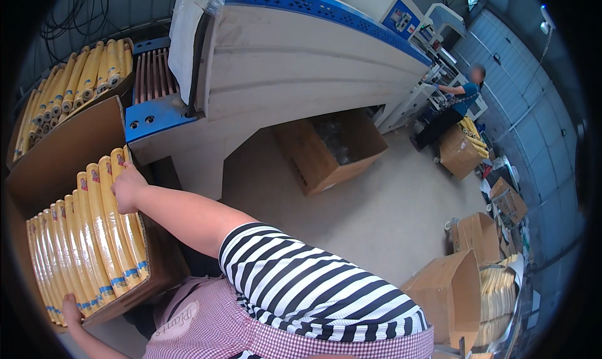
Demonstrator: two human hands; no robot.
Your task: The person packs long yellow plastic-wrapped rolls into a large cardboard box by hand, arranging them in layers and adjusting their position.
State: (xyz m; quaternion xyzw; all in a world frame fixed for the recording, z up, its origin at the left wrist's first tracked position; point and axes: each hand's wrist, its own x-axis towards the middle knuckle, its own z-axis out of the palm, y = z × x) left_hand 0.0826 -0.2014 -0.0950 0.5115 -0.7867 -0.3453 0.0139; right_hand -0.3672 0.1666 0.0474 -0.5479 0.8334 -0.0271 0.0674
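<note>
A cardboard box (pixel 72 133) at my left is packed with yellow rolls (pixel 94 202), shiny in clear wrap, with blue bands near their lower ends. They lie side by side in a slanting row. My right hand (pixel 128 188) reaches across to the upper right of the row, its fingers closed around the upper part of a roll by the box edge. At the lower left, my left hand (pixel 72 310) rests against the near ends of the rolls, fingers stretched out and partly hidden.
Behind stands another box of yellow rolls (pixel 81 83). A large grey machine (pixel 301 58) with blue trim fills the back, an open carton (pixel 313 155) beneath it. A co-worker (pixel 461 102) stands at its far end. More cartons (pixel 442 290) line the right.
</note>
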